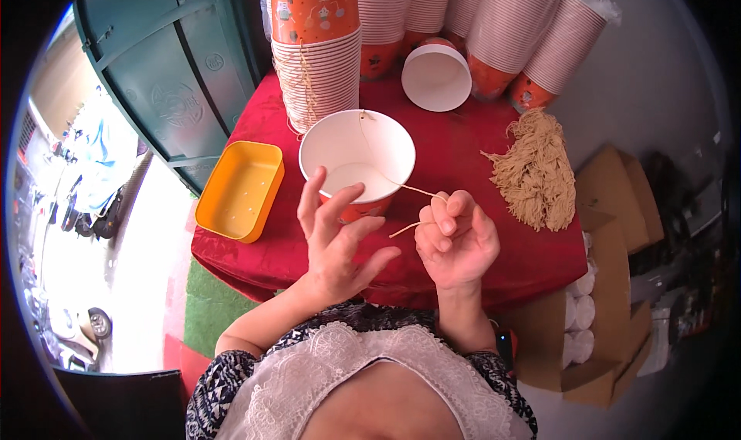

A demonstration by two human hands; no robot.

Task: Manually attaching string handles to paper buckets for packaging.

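Note:
A white paper bucket with a red outside stands upright on the table in front of me. A thin tan string is tied at its far rim, crosses the inside and runs over the near right rim. My right hand pinches this string between thumb and fingers, and a loose end sticks out to the left. My left hand is beside the bucket's near side, fingers spread, with nothing in it. At the right of the table lies a heap of cut tan strings.
A yellow plastic tray sits at the left on the red tablecloth. Tall stacks of nested buckets line the back, and one bucket lies tipped there. Cardboard boxes stand right of the table, a green door left.

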